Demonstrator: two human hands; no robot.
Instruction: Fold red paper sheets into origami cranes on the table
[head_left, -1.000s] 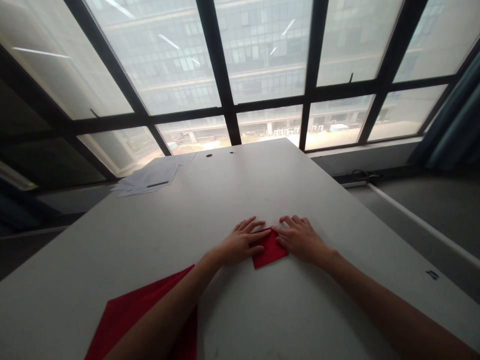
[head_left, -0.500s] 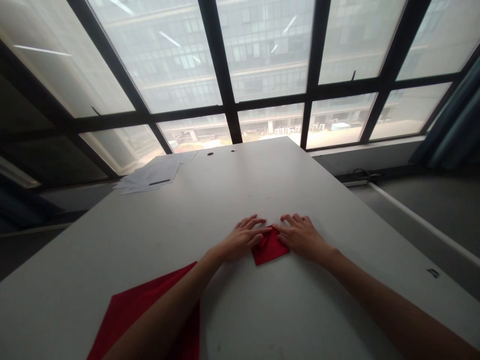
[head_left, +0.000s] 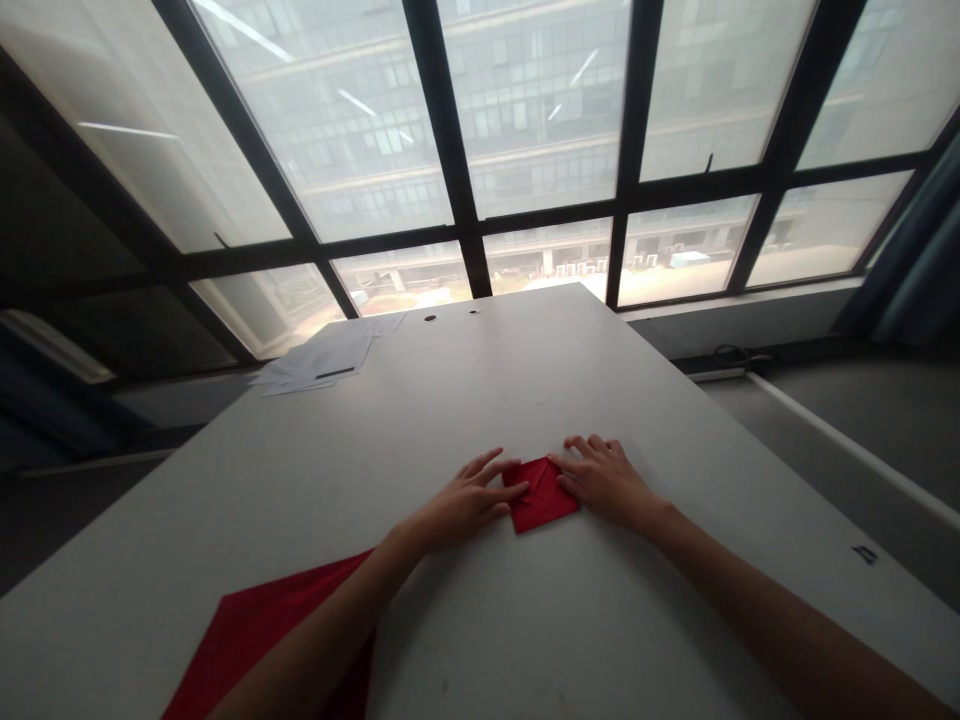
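A small folded red square (head_left: pixel 541 498), paper or cloth, lies flat on the white table (head_left: pixel 450 430) between my hands. Creases run diagonally over its top, with a flap folded inward. My left hand (head_left: pixel 469 500) rests at its left edge, fingers spread, the index fingertip touching the top. On the other side, my right hand (head_left: pixel 606 480) presses the right edge and upper right corner with thumb and index finger, its other fingers loosely bent. Under my left forearm lies a larger red sheet (head_left: pixel 270 620), partly hidden by the arm.
Loose white papers (head_left: pixel 322 355) with a dark pen (head_left: pixel 334 373) on them lie at the table's far left. Two small dark spots sit near the far edge. A dark mark (head_left: pixel 865 554) is at the right edge. Windows stand beyond, and a blue curtain (head_left: pixel 900 270) hangs right.
My left hand has slid left and off the middle of the red square, uncovering more of its creased top. My right hand stays at the right edge. The view has shifted slightly.
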